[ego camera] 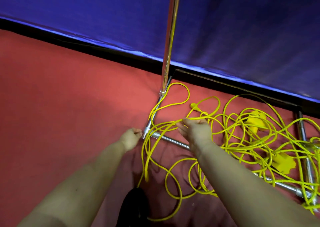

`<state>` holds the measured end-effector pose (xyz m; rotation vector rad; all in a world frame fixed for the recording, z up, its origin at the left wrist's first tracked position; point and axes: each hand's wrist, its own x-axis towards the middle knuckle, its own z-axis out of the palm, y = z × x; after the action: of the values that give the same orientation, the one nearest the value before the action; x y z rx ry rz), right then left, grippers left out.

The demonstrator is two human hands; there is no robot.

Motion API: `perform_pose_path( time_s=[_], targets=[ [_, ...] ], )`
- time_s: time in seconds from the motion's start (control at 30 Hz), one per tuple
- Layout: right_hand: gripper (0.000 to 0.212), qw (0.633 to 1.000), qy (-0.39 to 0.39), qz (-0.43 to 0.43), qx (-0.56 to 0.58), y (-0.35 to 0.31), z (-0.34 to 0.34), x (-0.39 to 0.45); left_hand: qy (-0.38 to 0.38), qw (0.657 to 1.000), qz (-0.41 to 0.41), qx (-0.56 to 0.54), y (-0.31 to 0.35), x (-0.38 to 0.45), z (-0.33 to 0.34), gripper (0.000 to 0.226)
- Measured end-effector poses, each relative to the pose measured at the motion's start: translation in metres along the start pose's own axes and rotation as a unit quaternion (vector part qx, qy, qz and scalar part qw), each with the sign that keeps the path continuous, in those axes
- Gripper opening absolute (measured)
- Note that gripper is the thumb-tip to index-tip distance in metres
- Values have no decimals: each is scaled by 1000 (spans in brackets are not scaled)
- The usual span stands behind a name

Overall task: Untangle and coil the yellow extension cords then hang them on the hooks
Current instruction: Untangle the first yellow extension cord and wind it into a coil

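Both forearms reach forward: my right hand (194, 130) pinches a strand of the tangled yellow extension cords (242, 140), my left hand (131, 137) is fisted.

Yellow cords in a big messy tangle

The yellow extension cords (242, 140) lie in loose loops from the middle out to 3 o'clock. A yellow plug (193, 105) lies near the middle, with chunky yellow sockets (256, 121) toward 3 o'clock.
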<state>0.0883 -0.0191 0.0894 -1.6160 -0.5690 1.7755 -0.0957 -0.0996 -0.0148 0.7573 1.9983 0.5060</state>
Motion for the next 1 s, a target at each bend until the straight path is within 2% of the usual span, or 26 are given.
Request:
perform_pose_path(
  time_s=[0.1,0.23,0.33,0.37,0.47,0.6,0.7,0.73,0.83,0.87,1.0],
  targets=[
    [26,998,-19,19,-52,13,13,26,7,999,-32,-25,-11,28,8,36],
    [28,980,13,-59,-191,34,16,58,-10,995,-49,-85,-13,56,23,38],
    [22,962,16,-80,-260,48,9,78,-13,988,-56,-144,-12,72,33,38],
    [24,960,18,-81,-269,54,6,86,-13,986,-59,-158,-12,77,35,39],
    [52,951,20,-74,-299,80,-3,109,-22,981,-66,-179,-13,86,38,40],
    [53,940,-4,-50,-338,104,-9,112,-33,975,-77,-205,-16,95,39,41],
    [64,938,-34,-43,-341,123,-19,122,-42,969,-90,-228,-19,101,39,40],
    [59,935,-40,-44,-350,122,-19,120,-43,965,-95,-239,-19,102,39,39],
    [18,918,-45,-54,-390,101,-6,93,-60,959,-104,-256,-16,101,35,36],
    [13,916,-41,-57,-395,96,-3,87,-65,957,-104,-264,-17,101,34,36],
    [29,925,-64,-70,-369,95,2,84,-54,957,-106,-266,-19,100,32,29]
  ],
)
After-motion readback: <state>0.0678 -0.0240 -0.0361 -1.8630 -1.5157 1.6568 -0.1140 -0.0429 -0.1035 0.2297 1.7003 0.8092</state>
